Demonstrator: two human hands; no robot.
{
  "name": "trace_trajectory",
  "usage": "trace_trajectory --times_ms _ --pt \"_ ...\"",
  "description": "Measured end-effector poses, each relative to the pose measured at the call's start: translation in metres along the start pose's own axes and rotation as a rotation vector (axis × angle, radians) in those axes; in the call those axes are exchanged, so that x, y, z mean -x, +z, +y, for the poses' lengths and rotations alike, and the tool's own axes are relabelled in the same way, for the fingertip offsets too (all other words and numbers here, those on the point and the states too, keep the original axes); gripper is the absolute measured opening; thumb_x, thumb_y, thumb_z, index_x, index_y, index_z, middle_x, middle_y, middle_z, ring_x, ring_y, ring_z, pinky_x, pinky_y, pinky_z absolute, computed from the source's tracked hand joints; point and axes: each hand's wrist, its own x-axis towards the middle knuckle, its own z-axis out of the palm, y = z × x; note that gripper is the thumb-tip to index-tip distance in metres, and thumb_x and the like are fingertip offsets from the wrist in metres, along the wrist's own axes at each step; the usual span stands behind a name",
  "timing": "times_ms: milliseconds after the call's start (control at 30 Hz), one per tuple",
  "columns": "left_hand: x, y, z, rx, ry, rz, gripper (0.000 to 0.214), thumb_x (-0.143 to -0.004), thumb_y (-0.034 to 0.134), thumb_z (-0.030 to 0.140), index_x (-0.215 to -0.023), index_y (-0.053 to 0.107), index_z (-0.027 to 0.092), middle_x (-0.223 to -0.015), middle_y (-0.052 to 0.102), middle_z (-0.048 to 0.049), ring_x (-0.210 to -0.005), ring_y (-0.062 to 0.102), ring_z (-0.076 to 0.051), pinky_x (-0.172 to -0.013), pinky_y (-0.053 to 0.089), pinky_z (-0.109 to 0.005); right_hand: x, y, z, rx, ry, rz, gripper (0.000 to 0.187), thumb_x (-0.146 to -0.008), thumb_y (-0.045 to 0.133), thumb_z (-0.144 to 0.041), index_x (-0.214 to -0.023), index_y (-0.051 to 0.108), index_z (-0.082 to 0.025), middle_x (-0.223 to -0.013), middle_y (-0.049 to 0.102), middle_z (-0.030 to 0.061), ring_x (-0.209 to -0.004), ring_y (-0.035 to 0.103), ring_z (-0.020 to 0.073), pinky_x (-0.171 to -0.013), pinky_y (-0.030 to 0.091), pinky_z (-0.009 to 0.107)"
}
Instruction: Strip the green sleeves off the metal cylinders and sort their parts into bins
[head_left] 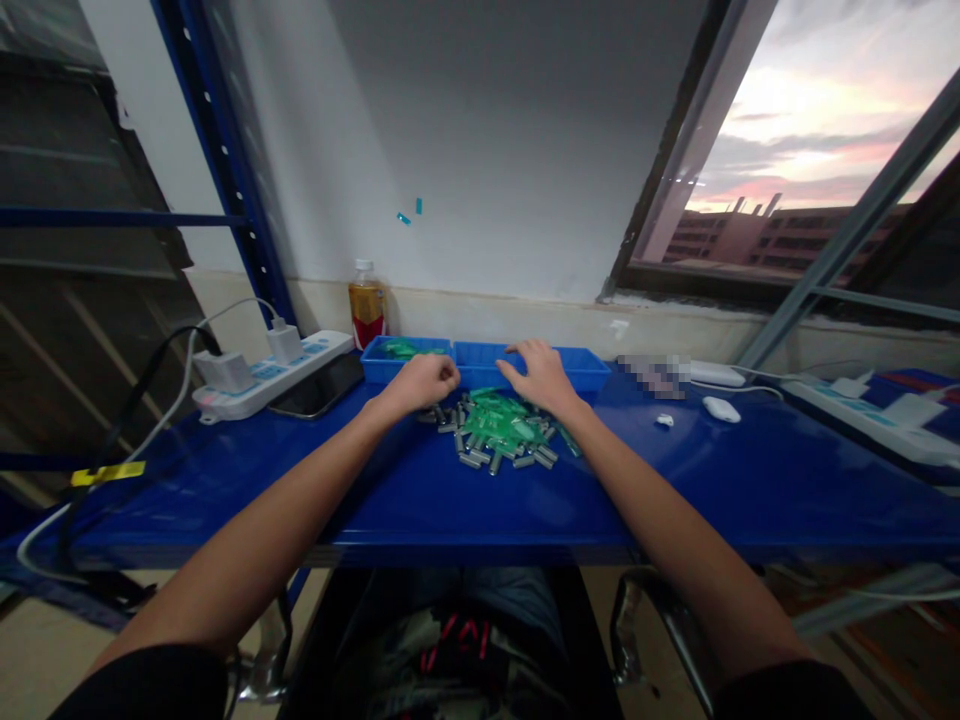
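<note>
On the blue table lies a pile of small green plastic pieces (499, 418) mixed with small silver cylinders (495, 463), whose exact kind I cannot tell. Behind it stands a blue tray (480, 378) with two compartments; the left one holds some green pieces (401, 349). My left hand (426, 382) is closed at the front of the left compartment, its fingertips curled together; whatever they hold, if anything, is hidden. Over the front edge of the right compartment, my right hand (541, 376) has its thumb and fingers apart and holds nothing I can see.
A drink bottle (367, 306) stands behind the tray's left end. To the left are a phone (319, 386) and a power strip (281, 368) with chargers. Toward the right lie a white earbud (664, 421), its case (721, 409) and another power strip (877, 415).
</note>
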Motion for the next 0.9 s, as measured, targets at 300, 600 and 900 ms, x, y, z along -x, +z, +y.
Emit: trace_trajectory --times_ms 300,600,900 --pt "0.005 0.003 0.026 0.232 0.022 0.312 0.02 -0.081 0.051 0.029 -0.079 0.064 0.014 -0.074 0.068 -0.0049 -0.065 0.06 -0.015 -0.062 0.045 -0.025 0.007 0.006 -0.053 -0.071 -0.14 0.05 0.014 -0.084 0.05 -0.027 -0.09 0.059 -0.018 -0.085 0.066 0.0066 -0.083 0.056 0.0208 -0.074 0.037 0.032" --pt "0.005 0.008 0.025 0.301 0.193 0.305 0.023 -0.083 0.051 0.025 -0.1 0.062 0.014 -0.087 0.069 -0.006 -0.077 0.063 -0.015 -0.069 0.048 -0.025 0.003 0.007 -0.043 -0.337 0.001 0.064 0.019 -0.087 0.044 -0.027 -0.081 0.06 -0.018 -0.078 0.066 0.0041 -0.072 0.058 0.0161 -0.069 0.04 0.027" --pt "0.004 0.011 0.022 0.285 0.088 0.26 0.033 -0.088 0.043 0.037 -0.094 0.065 0.014 -0.083 0.069 -0.0047 -0.073 0.06 -0.016 -0.065 0.044 -0.025 0.007 0.001 -0.042 -0.279 -0.087 0.041 0.022 -0.086 0.049 -0.031 -0.102 0.056 -0.017 -0.079 0.064 0.0031 -0.073 0.057 0.0161 -0.071 0.041 0.026"
